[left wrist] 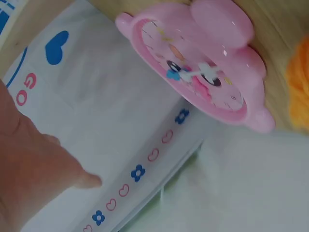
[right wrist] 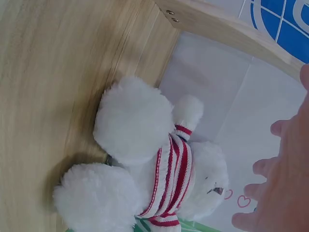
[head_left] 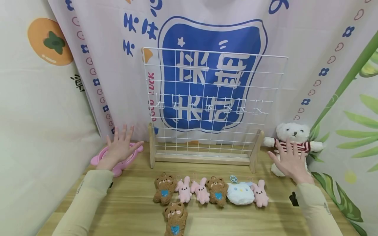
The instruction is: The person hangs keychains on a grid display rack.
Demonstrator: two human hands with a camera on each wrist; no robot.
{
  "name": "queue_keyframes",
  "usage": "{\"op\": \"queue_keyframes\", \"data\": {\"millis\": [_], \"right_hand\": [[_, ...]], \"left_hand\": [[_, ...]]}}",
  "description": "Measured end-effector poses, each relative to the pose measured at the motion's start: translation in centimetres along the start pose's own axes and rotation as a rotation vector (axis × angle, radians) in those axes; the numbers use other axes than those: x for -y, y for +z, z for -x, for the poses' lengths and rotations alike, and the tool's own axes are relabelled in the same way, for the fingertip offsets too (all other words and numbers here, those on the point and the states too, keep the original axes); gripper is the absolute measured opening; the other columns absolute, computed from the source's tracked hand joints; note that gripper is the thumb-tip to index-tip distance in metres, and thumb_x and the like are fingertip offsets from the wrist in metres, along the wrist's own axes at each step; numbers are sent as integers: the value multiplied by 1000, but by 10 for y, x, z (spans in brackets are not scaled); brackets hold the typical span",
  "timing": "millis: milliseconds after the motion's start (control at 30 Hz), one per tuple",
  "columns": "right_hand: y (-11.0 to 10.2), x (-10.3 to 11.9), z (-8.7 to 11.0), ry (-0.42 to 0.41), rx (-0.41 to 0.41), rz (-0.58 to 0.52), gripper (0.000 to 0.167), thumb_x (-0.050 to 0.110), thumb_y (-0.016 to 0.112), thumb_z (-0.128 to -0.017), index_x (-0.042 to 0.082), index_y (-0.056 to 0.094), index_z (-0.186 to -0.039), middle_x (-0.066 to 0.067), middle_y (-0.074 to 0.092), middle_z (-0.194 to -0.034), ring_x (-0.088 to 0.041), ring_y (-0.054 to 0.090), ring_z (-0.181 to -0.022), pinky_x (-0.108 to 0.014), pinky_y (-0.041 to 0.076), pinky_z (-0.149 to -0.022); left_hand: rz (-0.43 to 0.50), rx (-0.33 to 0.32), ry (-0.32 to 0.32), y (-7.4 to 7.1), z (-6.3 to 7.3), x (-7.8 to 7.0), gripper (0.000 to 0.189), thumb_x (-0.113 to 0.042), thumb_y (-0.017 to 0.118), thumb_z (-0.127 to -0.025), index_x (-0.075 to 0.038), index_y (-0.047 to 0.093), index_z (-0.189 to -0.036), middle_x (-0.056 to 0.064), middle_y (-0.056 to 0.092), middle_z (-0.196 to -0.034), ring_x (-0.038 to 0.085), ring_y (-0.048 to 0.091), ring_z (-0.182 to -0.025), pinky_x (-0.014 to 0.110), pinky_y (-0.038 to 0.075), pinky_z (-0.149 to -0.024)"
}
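My left hand (head_left: 119, 149), fingers spread, is held in the air in front of a pink cartoon-faced clock (left wrist: 227, 26), which it partly covers in the head view. At the right, my right hand (head_left: 292, 162) is also spread and hovers before a white teddy bear (head_left: 290, 131) in a red-striped sweater. Neither hand holds anything. Between them lies a row of plush keychains: brown bears (head_left: 164, 188), pink rabbits (head_left: 184, 190) and a white cat-like head (head_left: 240, 194). Another brown bear (head_left: 175, 218) lies nearer the front edge.
A white wire grid rack stands upright on a wooden base (head_left: 203, 158) at the table's back. Several small hooks (head_left: 209, 107) hang across its middle. Behind it is a printed curtain (head_left: 118, 82). An orange fuzzy thing (left wrist: 299, 84) shows at the left wrist view's edge.
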State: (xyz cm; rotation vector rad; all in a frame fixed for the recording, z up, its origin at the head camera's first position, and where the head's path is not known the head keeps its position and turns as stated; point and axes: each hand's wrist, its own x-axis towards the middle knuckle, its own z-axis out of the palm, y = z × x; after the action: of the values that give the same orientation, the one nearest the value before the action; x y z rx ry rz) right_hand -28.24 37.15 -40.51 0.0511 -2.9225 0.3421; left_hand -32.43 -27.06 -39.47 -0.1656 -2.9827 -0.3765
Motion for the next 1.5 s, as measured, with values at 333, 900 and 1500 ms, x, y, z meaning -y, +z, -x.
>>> {"op": "queue_keyframes", "data": {"millis": [333,900,1500], "right_hand": [[7,14,10,-97,22,-59,72,47,36,-106,-11,30,-149,-43,12,-155,-65,17,-138,-78,18,-110],[40,31,16,-185,131,-281,22,17,61,-96,-3,71,-99,-16,73,-92,-25,68,-82,-37,58,-70],[76,36,9,-104,192,-253,21,18,76,-82,6,65,-68,1,62,-62,-8,48,-54,-20,39,-47]], "left_hand": [[259,63,49,10,-8,-8,103,-63,46,-97,-9,-17,-157,22,-17,-164,54,-11,-149,73,-5,-118],[642,86,76,33,-31,-27,95,-47,58,-97,0,1,-158,26,12,-164,46,18,-151,59,18,-124],[683,18,120,52,-36,-34,57,-18,60,-99,15,40,-141,38,50,-138,50,52,-129,56,44,-111]]}}
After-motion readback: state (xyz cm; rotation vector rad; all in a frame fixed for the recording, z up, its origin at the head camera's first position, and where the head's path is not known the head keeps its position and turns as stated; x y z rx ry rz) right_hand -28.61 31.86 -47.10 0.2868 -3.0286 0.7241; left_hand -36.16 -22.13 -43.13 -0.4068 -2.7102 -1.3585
